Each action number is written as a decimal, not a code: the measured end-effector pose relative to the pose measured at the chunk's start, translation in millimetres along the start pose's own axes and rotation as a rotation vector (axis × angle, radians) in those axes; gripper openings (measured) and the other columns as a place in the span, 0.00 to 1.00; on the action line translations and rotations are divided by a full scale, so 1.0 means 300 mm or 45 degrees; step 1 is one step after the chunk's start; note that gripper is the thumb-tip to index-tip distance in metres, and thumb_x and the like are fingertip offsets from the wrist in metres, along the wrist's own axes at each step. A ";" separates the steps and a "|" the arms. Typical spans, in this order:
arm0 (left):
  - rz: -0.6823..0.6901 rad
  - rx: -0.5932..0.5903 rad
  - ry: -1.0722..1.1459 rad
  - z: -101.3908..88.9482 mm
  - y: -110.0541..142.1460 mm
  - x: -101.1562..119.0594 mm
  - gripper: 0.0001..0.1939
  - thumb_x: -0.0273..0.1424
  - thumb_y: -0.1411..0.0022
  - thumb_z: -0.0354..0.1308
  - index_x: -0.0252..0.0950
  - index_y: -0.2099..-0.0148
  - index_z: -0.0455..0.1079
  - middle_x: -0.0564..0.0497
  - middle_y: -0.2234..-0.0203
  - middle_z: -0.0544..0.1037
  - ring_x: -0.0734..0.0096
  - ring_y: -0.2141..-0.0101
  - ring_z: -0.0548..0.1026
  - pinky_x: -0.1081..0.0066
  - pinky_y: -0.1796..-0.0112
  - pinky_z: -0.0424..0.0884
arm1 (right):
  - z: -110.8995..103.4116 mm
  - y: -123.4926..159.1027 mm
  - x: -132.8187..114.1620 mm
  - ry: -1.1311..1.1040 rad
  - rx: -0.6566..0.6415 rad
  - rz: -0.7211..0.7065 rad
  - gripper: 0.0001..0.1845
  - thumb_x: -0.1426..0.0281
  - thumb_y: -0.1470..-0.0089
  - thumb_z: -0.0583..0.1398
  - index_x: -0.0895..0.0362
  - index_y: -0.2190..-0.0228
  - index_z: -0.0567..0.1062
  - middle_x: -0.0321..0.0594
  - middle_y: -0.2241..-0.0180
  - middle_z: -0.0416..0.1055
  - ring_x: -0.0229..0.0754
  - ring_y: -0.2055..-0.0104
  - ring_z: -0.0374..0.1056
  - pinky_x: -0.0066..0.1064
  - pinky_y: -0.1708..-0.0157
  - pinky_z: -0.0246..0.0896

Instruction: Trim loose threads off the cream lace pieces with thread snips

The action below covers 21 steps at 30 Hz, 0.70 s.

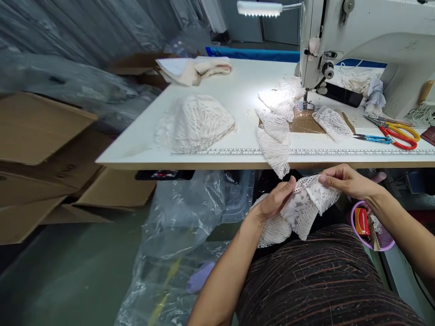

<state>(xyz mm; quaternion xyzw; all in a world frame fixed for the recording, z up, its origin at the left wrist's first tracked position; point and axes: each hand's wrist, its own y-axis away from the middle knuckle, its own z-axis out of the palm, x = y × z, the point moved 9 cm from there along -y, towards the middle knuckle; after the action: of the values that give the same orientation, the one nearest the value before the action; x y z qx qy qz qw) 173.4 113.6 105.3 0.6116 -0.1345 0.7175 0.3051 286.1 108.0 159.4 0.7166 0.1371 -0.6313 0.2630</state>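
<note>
Just below the table's front edge, my left hand [277,199] and my right hand [345,181] stretch a piece of white lace fabric [302,210] between them over my lap. Thumb and fingers of each hand are closed on its upper edge. More white lace [277,231] hangs under my left hand. A strip of lace [273,142] runs from the sewing machine [311,50] down over the table edge. Beside the needle lies another folded lace piece [331,122]. Where the lace overlaps near my left wrist, I cannot tell the pieces apart.
A stack of lace pieces [204,122] sits on the white table [142,136], left of the machine. Red-handled scissors [397,138] and blue thread snips [372,138] lie at the right. A purple bin [387,240] stands by my right side. Cardboard boxes [44,131] and plastic sheeting [180,226] are left.
</note>
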 end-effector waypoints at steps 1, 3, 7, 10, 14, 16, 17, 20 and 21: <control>-0.053 -0.055 0.059 0.006 0.006 -0.014 0.40 0.67 0.47 0.49 0.32 0.70 0.76 0.44 0.78 0.79 0.56 0.69 0.79 0.66 0.70 0.72 | -0.023 0.003 0.015 -0.025 0.049 0.011 0.26 0.46 0.51 0.65 0.58 0.76 0.75 0.30 0.80 0.62 0.32 0.77 0.55 0.26 0.77 0.51; -0.136 -0.168 0.175 0.020 0.025 -0.029 0.42 0.68 0.48 0.47 0.31 0.68 0.77 0.43 0.77 0.80 0.56 0.68 0.80 0.66 0.69 0.72 | -0.061 0.010 0.048 -0.061 0.140 0.033 0.27 0.45 0.54 0.66 0.57 0.76 0.76 0.32 0.79 0.65 0.33 0.76 0.59 0.26 0.75 0.56; -0.164 -0.165 0.262 -0.005 0.052 -0.029 0.41 0.69 0.51 0.51 0.32 0.71 0.77 0.43 0.76 0.81 0.57 0.67 0.80 0.67 0.66 0.73 | -0.088 0.014 0.104 -0.118 0.246 0.079 0.27 0.45 0.58 0.69 0.57 0.76 0.78 0.33 0.79 0.68 0.34 0.75 0.62 0.26 0.74 0.60; -0.196 -0.143 0.286 -0.021 0.064 -0.041 0.41 0.70 0.53 0.52 0.33 0.72 0.77 0.44 0.78 0.80 0.58 0.68 0.80 0.67 0.67 0.73 | -0.074 0.005 0.123 -0.188 0.241 0.085 0.26 0.45 0.60 0.70 0.56 0.78 0.78 0.34 0.80 0.69 0.36 0.74 0.66 0.27 0.72 0.63; -0.186 0.038 0.201 -0.075 0.079 -0.056 0.37 0.66 0.52 0.57 0.32 0.74 0.75 0.47 0.81 0.77 0.64 0.73 0.77 0.69 0.69 0.71 | -0.072 -0.001 0.136 -0.170 0.285 0.067 0.25 0.44 0.59 0.69 0.54 0.77 0.80 0.36 0.78 0.74 0.38 0.73 0.68 0.30 0.70 0.66; -0.147 0.125 0.060 -0.103 0.093 -0.049 0.33 0.61 0.52 0.63 0.31 0.74 0.75 0.50 0.81 0.76 0.68 0.75 0.74 0.70 0.70 0.70 | -0.073 0.005 0.133 -0.105 0.330 0.040 0.26 0.44 0.59 0.68 0.54 0.74 0.81 0.37 0.74 0.76 0.39 0.71 0.69 0.32 0.67 0.67; -0.112 0.135 -0.028 -0.109 0.099 -0.038 0.30 0.57 0.52 0.66 0.31 0.74 0.75 0.51 0.79 0.76 0.69 0.74 0.74 0.70 0.70 0.70 | -0.069 0.009 0.126 -0.070 0.344 0.012 0.26 0.44 0.58 0.68 0.55 0.73 0.82 0.38 0.72 0.78 0.40 0.69 0.69 0.34 0.65 0.68; 0.041 0.043 -0.250 -0.089 0.115 0.013 0.20 0.45 0.52 0.71 0.32 0.68 0.77 0.46 0.64 0.81 0.63 0.63 0.77 0.67 0.60 0.72 | -0.022 0.026 0.075 0.048 0.300 -0.125 0.25 0.46 0.53 0.66 0.56 0.70 0.83 0.42 0.66 0.79 0.42 0.65 0.71 0.35 0.62 0.68; 0.093 0.013 -0.292 -0.079 0.119 0.031 0.18 0.41 0.52 0.72 0.33 0.64 0.77 0.44 0.57 0.80 0.61 0.58 0.77 0.65 0.56 0.72 | 0.004 0.033 0.052 0.091 0.258 -0.179 0.24 0.47 0.50 0.65 0.56 0.70 0.83 0.43 0.65 0.79 0.42 0.64 0.71 0.35 0.61 0.67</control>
<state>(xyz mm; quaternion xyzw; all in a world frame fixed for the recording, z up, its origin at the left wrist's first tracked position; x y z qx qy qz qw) 132.4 101.8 115.6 0.6859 -0.1869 0.6541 0.2583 292.8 97.0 146.2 0.7503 0.1317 -0.6327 0.1394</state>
